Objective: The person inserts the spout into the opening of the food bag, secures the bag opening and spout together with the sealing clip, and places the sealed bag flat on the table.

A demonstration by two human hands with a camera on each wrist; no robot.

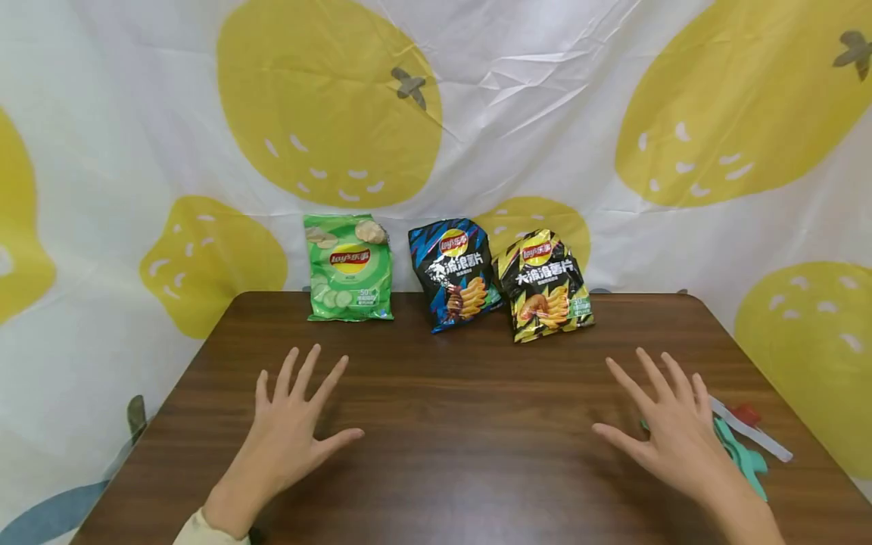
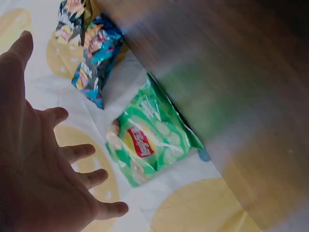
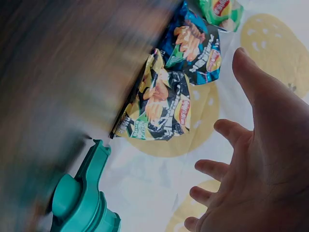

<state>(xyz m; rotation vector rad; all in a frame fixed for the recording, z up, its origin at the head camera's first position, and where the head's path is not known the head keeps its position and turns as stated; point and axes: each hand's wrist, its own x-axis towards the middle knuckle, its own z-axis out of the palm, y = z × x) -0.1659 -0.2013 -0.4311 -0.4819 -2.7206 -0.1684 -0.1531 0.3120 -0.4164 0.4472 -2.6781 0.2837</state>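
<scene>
My left hand (image 1: 282, 435) is held over the table's left part with fingers spread, holding nothing. On the right, my right hand (image 1: 674, 435) is spread the same way, near a teal plastic clip (image 1: 739, 454). Three chip bags stand at the back edge against the cloth: a green bag (image 1: 350, 269), a blue-black bag (image 1: 455, 274) and a yellow-black bag (image 1: 545, 286). The latter two touch. In the left wrist view the green bag (image 2: 149, 137) lies beyond the left hand (image 2: 43, 169); the right wrist view has the teal clip (image 3: 84, 198) left of the right hand (image 3: 265, 159).
A whitish strip (image 1: 752, 431) and a red item (image 1: 747, 413) lie beside the teal clip at the right of the brown wooden table (image 1: 436, 424). Behind the table hangs a white cloth (image 1: 524, 98) with yellow fruit prints.
</scene>
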